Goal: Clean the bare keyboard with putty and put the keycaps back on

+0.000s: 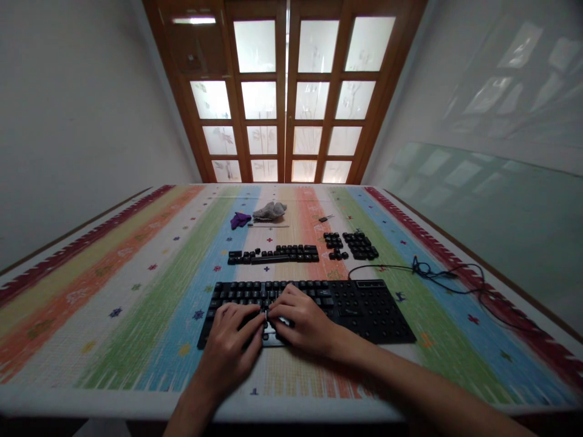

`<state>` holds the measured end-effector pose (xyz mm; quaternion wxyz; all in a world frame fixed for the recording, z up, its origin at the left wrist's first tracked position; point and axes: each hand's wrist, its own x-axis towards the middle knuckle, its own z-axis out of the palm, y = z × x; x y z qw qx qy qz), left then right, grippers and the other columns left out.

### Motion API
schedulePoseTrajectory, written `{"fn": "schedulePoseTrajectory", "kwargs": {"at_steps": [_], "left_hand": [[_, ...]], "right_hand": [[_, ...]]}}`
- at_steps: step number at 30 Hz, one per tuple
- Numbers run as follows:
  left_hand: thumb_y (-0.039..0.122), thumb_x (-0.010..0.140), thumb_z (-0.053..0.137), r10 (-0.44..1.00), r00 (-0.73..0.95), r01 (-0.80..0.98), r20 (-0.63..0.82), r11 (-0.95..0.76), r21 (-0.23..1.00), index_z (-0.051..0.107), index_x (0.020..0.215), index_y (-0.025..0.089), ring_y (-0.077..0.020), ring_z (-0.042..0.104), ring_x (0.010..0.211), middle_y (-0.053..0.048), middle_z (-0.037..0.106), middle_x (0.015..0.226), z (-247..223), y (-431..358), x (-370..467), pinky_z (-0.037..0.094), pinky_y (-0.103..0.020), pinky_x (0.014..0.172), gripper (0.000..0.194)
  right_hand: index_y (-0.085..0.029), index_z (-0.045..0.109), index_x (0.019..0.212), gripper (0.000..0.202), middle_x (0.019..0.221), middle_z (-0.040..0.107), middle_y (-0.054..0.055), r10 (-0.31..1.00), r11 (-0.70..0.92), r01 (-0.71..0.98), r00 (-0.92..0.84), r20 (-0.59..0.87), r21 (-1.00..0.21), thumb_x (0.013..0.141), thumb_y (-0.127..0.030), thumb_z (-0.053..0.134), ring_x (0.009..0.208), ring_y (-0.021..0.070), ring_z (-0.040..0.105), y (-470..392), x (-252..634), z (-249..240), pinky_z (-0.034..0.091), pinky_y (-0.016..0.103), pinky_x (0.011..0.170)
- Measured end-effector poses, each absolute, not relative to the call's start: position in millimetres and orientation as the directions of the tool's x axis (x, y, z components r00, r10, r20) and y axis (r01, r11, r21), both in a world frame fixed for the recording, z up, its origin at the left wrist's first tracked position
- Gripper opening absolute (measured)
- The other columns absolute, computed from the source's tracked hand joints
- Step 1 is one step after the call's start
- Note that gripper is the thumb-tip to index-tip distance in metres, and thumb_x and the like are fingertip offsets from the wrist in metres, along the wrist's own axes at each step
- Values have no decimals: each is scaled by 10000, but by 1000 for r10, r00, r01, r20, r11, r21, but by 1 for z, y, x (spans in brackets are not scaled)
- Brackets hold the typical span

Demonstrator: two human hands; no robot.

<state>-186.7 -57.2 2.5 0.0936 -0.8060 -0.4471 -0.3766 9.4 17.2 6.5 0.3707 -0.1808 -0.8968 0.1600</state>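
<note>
A black keyboard (368, 312) lies in front of me, with keycaps on its left and upper parts and bare key positions on the right. My left hand (230, 340) rests over its left half, fingers stretched toward the middle. Close beside it, my right hand (303, 318) bends over the middle, thumb and forefinger drawn together at a small light spot. What lies between those fingertips is too small to make out. Beyond the keyboard sit loose black keycaps in a long row (296, 252), a small group (333, 241) and a larger group (359, 244).
A black cable (437, 273) coils on the right of the striped tablecloth (136, 315). Farther back are a grey cloth (269, 211), a purple cloth (240, 220) and a small dark item with thin prongs (324, 219). Walls flank the table; wood-framed glass doors (282, 79) stand behind.
</note>
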Motion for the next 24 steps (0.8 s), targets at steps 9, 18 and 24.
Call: {"fn": "schedulePoseTrajectory", "kwargs": {"at_steps": [9, 18, 24], "left_hand": [[117, 950, 546, 655, 310, 795, 690, -576, 190, 682, 1134, 206, -241, 597, 1016, -86, 679, 1107, 2, -57, -186, 451, -462, 937, 245], [102, 950, 546, 657, 321, 785, 682, -588, 197, 678, 1133, 183, -240, 584, 1016, -90, 677, 1092, 4, -58, -187, 457, -450, 930, 240], [88, 950, 550, 666, 329, 778, 670, -593, 208, 663, 1146, 176, -242, 558, 1044, -89, 667, 1102, 2, -58, -187, 442, -458, 954, 243]], "right_hand": [[-164, 681, 914, 120, 986, 703, 102, 383, 924, 272, -681, 624, -270, 873, -83, 603, 886, 219, 530, 11, 9, 9, 489, 368, 803], [-160, 654, 857, 165, 851, 671, 88, 333, 943, 278, -740, 584, -184, 901, -86, 513, 784, 208, 508, 14, 8, 11, 480, 360, 736], [-158, 663, 906, 148, 876, 683, 89, 330, 944, 256, -721, 609, -208, 901, -105, 526, 799, 208, 526, 17, 14, 14, 485, 350, 721]]}}
